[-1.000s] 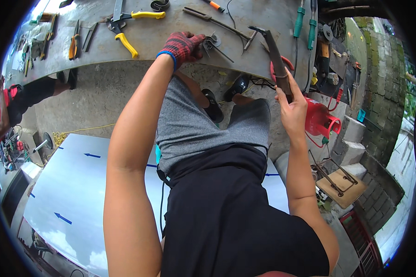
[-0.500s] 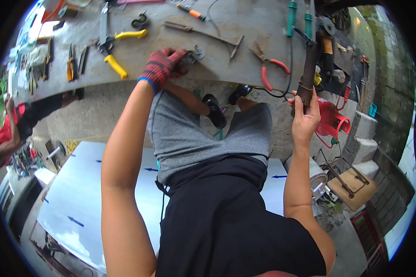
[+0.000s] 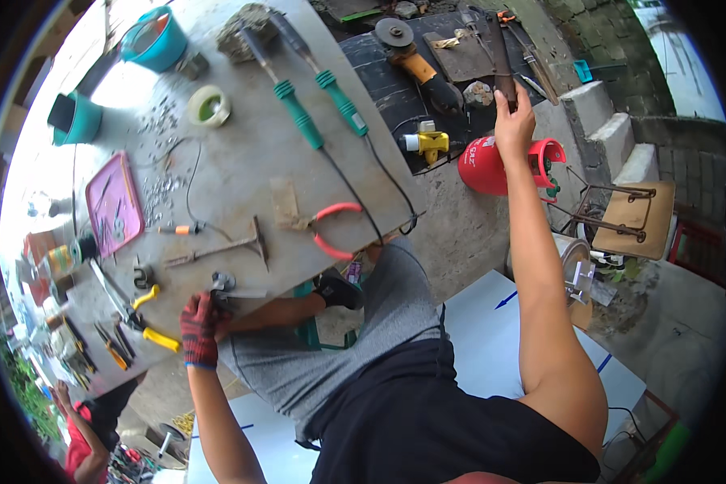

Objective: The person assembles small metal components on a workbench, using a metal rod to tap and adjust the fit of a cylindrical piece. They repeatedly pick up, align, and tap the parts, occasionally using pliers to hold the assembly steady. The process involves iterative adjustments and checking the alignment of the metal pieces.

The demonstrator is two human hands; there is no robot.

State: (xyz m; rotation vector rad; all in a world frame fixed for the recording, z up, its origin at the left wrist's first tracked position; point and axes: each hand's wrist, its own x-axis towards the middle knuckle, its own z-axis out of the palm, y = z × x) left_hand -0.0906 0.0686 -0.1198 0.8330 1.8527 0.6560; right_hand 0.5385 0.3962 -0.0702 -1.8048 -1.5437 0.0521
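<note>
1. Across the left half of the view, the grey worktop (image 3: 250, 169) carried scattered hand tools.
2. Beyond its right edge, a red gas cylinder (image 3: 484, 165) was located.
3. An orange-and-black angle grinder (image 3: 419, 71) rested on a dark surface beside the worktop.
4. The bare right hand (image 3: 514, 127) grasped the near end of a dark bar-like tool (image 3: 502, 60); contact at its far end could not be determined.
5. Red-handled pliers (image 3: 327, 212) lay near the worktop edge.
6. The gloved left hand (image 3: 199, 327) was curled onto a small grey metal piece (image 3: 223, 281) at that edge; its fingertips were indistinct.

A workshop: tool-covered bench (image 3: 246, 165), red-handled pliers (image 3: 331, 210), angle grinder (image 3: 419, 68).
</note>
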